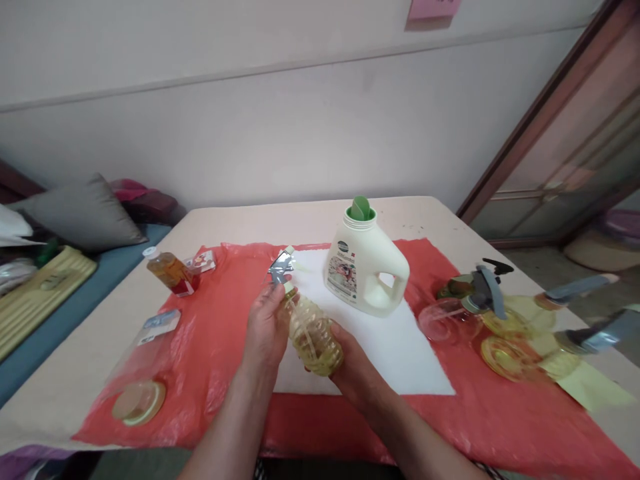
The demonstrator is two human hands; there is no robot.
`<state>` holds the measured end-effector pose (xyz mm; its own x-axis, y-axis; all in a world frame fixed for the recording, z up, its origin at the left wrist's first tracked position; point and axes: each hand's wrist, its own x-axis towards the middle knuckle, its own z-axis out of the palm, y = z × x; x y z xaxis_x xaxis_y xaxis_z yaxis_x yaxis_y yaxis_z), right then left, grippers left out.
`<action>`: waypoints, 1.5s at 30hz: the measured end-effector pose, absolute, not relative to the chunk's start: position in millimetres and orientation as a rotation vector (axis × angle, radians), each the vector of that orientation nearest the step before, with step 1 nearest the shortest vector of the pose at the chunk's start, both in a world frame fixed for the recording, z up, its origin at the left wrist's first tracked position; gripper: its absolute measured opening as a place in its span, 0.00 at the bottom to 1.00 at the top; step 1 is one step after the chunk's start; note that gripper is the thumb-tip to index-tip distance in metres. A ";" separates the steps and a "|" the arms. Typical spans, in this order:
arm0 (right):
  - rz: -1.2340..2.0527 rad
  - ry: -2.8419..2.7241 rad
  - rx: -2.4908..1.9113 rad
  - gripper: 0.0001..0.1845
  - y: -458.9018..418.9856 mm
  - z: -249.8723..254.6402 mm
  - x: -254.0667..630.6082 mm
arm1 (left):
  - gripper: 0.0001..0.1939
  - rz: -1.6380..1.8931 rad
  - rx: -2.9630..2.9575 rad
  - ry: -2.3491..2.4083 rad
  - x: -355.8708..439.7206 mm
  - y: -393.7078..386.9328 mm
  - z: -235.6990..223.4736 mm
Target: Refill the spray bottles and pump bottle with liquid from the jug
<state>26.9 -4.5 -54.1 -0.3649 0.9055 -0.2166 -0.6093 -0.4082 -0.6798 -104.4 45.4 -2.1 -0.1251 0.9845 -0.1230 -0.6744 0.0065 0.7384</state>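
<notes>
I hold a clear spray bottle (311, 335) of yellowish liquid, tilted over a white sheet (400, 333). My left hand (265, 330) is closed round its neck, just below the grey trigger head (281, 268). Cupping the bottle's base from below is my right hand (350, 363), its fingers wrapped round it. A white detergent jug (364, 267) with a green cap stands upright just beyond, to the right.
A red plastic sheet (210, 333) covers the table. On the left lie a small amber bottle (170, 270), a clear bottle (145, 373) on its side and a small packet (203, 261). Several spray bottles (505, 320) lie at the right. A bed with cushions (85, 213) is left.
</notes>
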 end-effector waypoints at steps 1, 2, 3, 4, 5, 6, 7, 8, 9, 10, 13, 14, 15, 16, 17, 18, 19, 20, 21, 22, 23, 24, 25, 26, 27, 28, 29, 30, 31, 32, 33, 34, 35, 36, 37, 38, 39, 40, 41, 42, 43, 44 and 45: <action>1.934 -0.600 -0.713 0.25 -4.4 -53.6 26.8 | 0.14 1.536 0.513 0.784 -105.3 45.8 -2.8; 1.943 -0.586 -0.715 0.26 -4.1 -52.9 26.9 | 0.14 1.538 0.507 0.783 -106.1 46.0 -3.5; 1.944 -0.577 -0.719 0.27 -3.6 -52.2 27.0 | 0.13 1.538 0.504 0.783 -106.7 46.0 -4.0; 1.940 -0.572 -0.725 0.27 -3.0 -51.7 27.2 | 0.12 1.530 0.504 0.782 -107.0 45.9 -4.3; 1.934 -0.568 -0.730 0.27 -2.4 -51.5 27.4 | 0.12 1.517 0.504 0.778 -107.0 45.6 -4.4; 1.928 -0.564 -0.732 0.26 -1.8 -51.7 27.4 | 0.12 1.505 0.503 0.776 -106.7 45.3 -4.3; 1.923 -0.561 -0.732 0.26 -1.5 -52.2 27.3 | 0.13 1.495 0.503 0.774 -106.2 44.9 -4.1; 1.919 -0.561 -0.731 0.26 -1.4 -53.0 26.9 | 0.13 1.495 0.504 0.776 -105.6 44.5 -3.8; 1.915 -0.564 -0.729 0.26 -1.5 -53.7 26.5 | 0.14 1.504 0.505 0.782 -105.0 44.3 -3.4; 1.911 -0.572 -0.728 0.25 -1.9 -54.4 26.1 | 0.14 1.520 0.507 0.792 -104.5 44.2 -3.1; 1.932 -0.568 -0.710 0.24 -3.8 -55.1 25.5 | 0.14 1.540 0.508 0.808 -104.4 45.0 -3.5; 1.966 -0.533 -0.701 0.25 -4.3 -55.0 25.8 | 0.14 1.530 0.499 0.805 -104.8 45.5 -4.2; 2.020 -0.484 -0.692 0.28 -4.7 -55.0 26.3 | 0.14 1.510 0.486 0.797 -105.1 46.0 -5.2; 2.087 -0.424 -0.682 0.30 -4.9 -55.0 26.9 | 0.15 1.490 0.472 0.789 -105.2 46.4 -6.3; 2.156 -0.362 -0.671 0.33 -4.9 -55.1 27.5 | 0.16 1.473 0.459 0.779 -104.9 46.6 -7.5; 2.215 -0.308 -0.659 0.35 -4.8 -55.1 28.1 | 0.17 1.461 0.450 0.769 -104.3 46.6 -8.5; 2.253 -0.270 -0.648 0.37 -4.7 -55.1 28.4 | 0.16 1.452 0.446 0.763 -103.2 46.4 -9.3; 2.269 -0.251 -0.640 0.37 -4.5 -54.9 28.6 | 0.16 1.444 0.445 0.764 -101.7 45.9 -9.7; 2.263 -0.246 -0.636 0.36 -4.4 -54.4 28.4 | 0.15 1.439 0.441 0.775 -100.0 45.2 -9.7; 2.241 -0.254 -0.639 0.35 -4.5 -53.6 28.1 | 0.14 1.442 0.437 0.791 -98.2 44.4 -9.5; 2.214 -0.270 -0.647 0.34 -4.7 -52.7 27.6 | 0.14 1.451 0.435 0.802 -96.6 43.5 -9.1; 2.189 -0.285 -0.659 0.32 -5.0 -51.7 27.1 | 0.14 1.470 0.436 0.807 -95.4 42.7 -8.7; 2.173 -0.295 -0.670 0.32 -5.5 -50.9 26.7 | 0.13 1.493 0.442 0.806 -94.7 42.0 -8.6; 2.166 -0.298 -0.678 0.31 -6.0 -50.3 26.4 | 0.13 1.514 0.450 0.800 -94.6 41.6 -8.7; 2.170 -0.298 -0.681 0.31 -6.5 -50.2 26.2 | 0.13 1.528 0.459 0.793 -95.2 41.5 -9.1; 2.186 -0.296 -0.676 0.32 -7.1 -50.5 26.2 | 0.13 1.534 0.468 0.784 -96.3 41.7 -9.8; 2.207 -0.293 -0.663 0.33 -7.6 -51.3 26.3 | 0.13 1.532 0.477 0.777 -97.7 42.2 -10.7; 2.233 -0.289 -0.645 0.34 -8.0 -52.4 26.4 | 0.14 1.524 0.486 0.768 -99.3 42.8 -11.7; 2.257 -0.284 -0.626 0.35 -8.4 -53.7 26.6 | 0.15 1.515 0.497 0.753 -100.8 43.5 -12.5; 2.274 -0.275 -0.612 0.36 -8.8 -55.0 26.8 | 0.16 1.508 0.508 0.739 -102.0 44.2 -13.2; 2.283 -0.267 -0.606 0.37 -9.2 -56.1 26.8 | 0.16 1.498 0.514 0.728 -102.9 44.8 -13.7; 2.283 -0.258 -0.608 0.37 -9.6 -56.8 26.6 | 0.16 1.490 0.513 0.720 -103.4 45.3 -13.8; 2.278 -0.255 -0.616 0.37 -10.1 -57.0 26.1 | 0.15 1.483 0.505 0.713 -103.4 45.6 -13.7; 2.271 -0.258 -0.628 0.36 -10.4 -56.7 25.4 | 0.15 1.475 0.494 0.710 -103.1 45.8 -13.5; 2.260 -0.267 -0.641 0.36 -10.7 -56.1 24.5 | 0.15 1.466 0.482 0.717 -102.4 45.8 -13.3; 2.242 -0.281 -0.656 0.35 -10.6 -55.3 23.3 | 0.15 1.456 0.472 0.735 -101.5 45.6 -13.1; 2.206 -0.307 -0.672 0.34 -10.3 -54.6 22.1 | 0.16 1.445 0.469 0.766 -100.3 45.3 -13.0; 2.140 -0.361 -0.687 0.32 -9.5 -54.2 21.0 | 0.17 1.431 0.474 0.805 -99.0 44.8 -13.0; 2.050 -0.428 -0.702 0.31 -8.2 -54.3 20.2 | 0.19 1.416 0.490 0.850 -97.6 44.1 -13.2; 1.954 -0.493 -0.712 0.29 -6.5 -54.8 20.0 | 0.22 1.412 0.512 0.896 -96.4 43.3 -13.4; 1.859 -0.565 -0.732 0.28 -4.7 -55.7 20.3 | 0.24 1.420 0.539 0.940 -95.4 42.2 -13.5; 1.765 -0.651 -0.771 0.28 -2.7 -56.7 21.3 | 0.26 1.440 0.565 0.980 -94.7 41.1 -13.5; 1.676 -0.747 -0.826 0.30 -1.0 -57.7 22.7 | 0.25 1.473 0.591 1.020 -94.3 39.9 -13.4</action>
<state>22.7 -1.0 -57.7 -0.1868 0.9706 -0.1521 -0.5354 -0.2304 -0.8126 -94.3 39.9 -13.4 -0.1824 0.9640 -0.1932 -0.5200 0.0722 0.8511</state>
